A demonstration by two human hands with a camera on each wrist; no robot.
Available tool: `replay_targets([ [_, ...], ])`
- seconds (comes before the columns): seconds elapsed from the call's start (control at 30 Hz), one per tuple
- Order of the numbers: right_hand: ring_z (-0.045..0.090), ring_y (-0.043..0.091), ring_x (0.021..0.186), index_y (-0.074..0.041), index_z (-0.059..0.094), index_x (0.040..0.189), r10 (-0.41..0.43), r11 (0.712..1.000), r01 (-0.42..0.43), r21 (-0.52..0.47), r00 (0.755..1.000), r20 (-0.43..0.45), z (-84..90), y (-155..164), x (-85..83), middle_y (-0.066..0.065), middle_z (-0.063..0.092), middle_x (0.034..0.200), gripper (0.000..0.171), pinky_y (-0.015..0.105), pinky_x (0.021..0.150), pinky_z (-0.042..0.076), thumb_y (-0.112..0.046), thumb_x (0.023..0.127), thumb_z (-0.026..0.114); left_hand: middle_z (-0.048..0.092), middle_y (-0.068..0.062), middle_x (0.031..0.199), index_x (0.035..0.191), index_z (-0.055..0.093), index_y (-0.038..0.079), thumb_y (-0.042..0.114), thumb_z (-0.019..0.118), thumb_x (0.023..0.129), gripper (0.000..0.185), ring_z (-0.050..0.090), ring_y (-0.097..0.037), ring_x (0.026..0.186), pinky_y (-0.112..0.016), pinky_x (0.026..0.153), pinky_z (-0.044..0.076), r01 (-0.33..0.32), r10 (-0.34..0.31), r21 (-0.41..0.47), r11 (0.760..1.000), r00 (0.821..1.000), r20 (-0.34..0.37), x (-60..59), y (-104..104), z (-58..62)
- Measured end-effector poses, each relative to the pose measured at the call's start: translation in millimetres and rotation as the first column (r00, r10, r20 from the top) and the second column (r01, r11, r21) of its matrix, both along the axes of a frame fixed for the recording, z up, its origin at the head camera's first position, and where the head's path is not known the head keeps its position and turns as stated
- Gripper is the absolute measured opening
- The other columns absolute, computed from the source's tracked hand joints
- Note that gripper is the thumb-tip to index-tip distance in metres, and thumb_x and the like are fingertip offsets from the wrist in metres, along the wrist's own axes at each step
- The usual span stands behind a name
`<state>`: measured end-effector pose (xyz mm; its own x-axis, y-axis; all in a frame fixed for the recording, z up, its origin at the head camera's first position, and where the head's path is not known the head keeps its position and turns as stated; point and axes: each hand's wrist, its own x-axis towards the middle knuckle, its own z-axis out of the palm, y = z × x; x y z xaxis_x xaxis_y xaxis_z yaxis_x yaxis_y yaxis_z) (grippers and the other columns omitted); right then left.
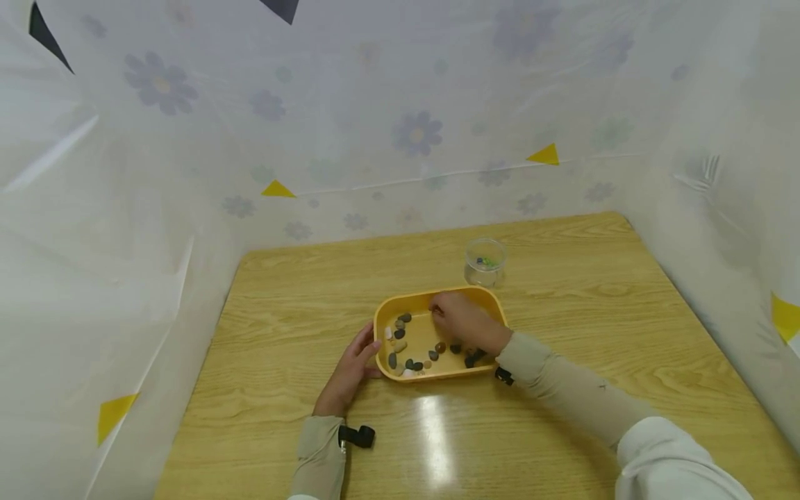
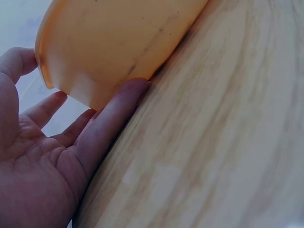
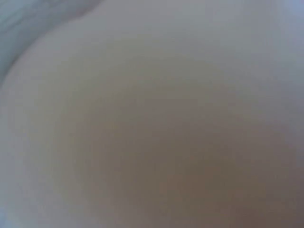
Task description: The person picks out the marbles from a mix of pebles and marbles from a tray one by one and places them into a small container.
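Tray: one yellow oval tray (image 1: 437, 295) stands near the middle of the wooden desk (image 1: 562, 430), its long axis running left to right across the desk, tipped a little away from the person at the right end.
Tray contents: small pebbles (image 1: 412, 362), about fifteen that show (some are hidden under the right hand), mostly dark grey, a few brown and pale; they lie along the left wall and the near wall, with the middle of the floor bare.
Jar: one small clear glass jar (image 1: 485, 262) stands upright just behind the tray's far right corner, apart from it; a few small coloured bits lie inside, too small to name.
Left hand: the left hand (image 1: 350, 371) lies flat on the desk at the tray's left end, fingers straight and relaxed, fingertips touching the outer wall (the left wrist view shows a finger (image 2: 111, 123) pressed under the curved corner).
Right hand: the right hand (image 1: 462, 321) reaches into the tray's far right part, fingers bent down at the floor; I cannot tell whether it pinches a pebble.
Right wrist view: only a blur.
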<state>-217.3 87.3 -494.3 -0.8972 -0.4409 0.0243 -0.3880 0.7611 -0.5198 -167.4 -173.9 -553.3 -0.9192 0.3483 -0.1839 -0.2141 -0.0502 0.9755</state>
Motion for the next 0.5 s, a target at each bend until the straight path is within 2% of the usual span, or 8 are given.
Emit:
replay_targets([
  [0.1,0.057,0.015,0.083,-0.002,0.067,0.102,-0.019,0.999,0.018,-0.027,1.000,-0.023,9.6,12,2.8,0.005,0.063,0.095,0.017,0.032,0.074,0.051,-0.010,0.092,0.056,0.032,-0.007,0.146,0.146,0.030,0.024,0.035,0.055,0.094,0.059,0.045,-0.031,0.119,-0.042,0.070,0.055,-0.006,0.006,-0.006,1.000,1.000,0.006,0.0,0,0.2],
  [0.2,0.059,0.020,0.091,0.000,0.066,0.105,-0.041,0.999,0.040,-0.028,0.998,-0.042,18.3,25,3.7,0.008,0.063,0.100,0.019,0.036,0.078,0.052,-0.011,0.091,0.059,0.034,-0.004,0.145,0.144,0.033,0.026,0.034,0.055,0.094,0.055,0.046,-0.031,0.118,-0.042,0.070,0.055,-0.011,0.012,-0.004,1.000,1.000,0.016,-0.2,0,0.6],
  [0.33,0.059,0.019,0.088,-0.002,0.067,0.105,-0.074,0.997,0.073,-0.021,0.995,-0.069,28.5,43,0.9,0.008,0.064,0.098,0.019,0.036,0.075,0.052,-0.012,0.092,0.058,0.034,-0.005,0.145,0.144,0.033,0.025,0.034,0.055,0.094,0.056,0.045,-0.032,0.119,-0.043,0.071,0.055,-0.002,0.002,0.013,1.000,1.000,0.018,0.8,0,4.6],
  [0.5,0.058,0.017,0.078,-0.004,0.068,0.101,-0.112,0.994,0.109,-0.031,0.984,-0.135,40.8,68,-5.7,0.006,0.063,0.091,0.016,0.034,0.067,0.051,-0.014,0.092,0.059,0.034,-0.004,0.144,0.145,0.033,0.026,0.038,0.057,0.092,0.059,0.046,-0.030,0.119,-0.044,0.071,0.055,-0.010,0.010,0.003,1.000,1.000,0.008,0.4,0,-0.3],
])
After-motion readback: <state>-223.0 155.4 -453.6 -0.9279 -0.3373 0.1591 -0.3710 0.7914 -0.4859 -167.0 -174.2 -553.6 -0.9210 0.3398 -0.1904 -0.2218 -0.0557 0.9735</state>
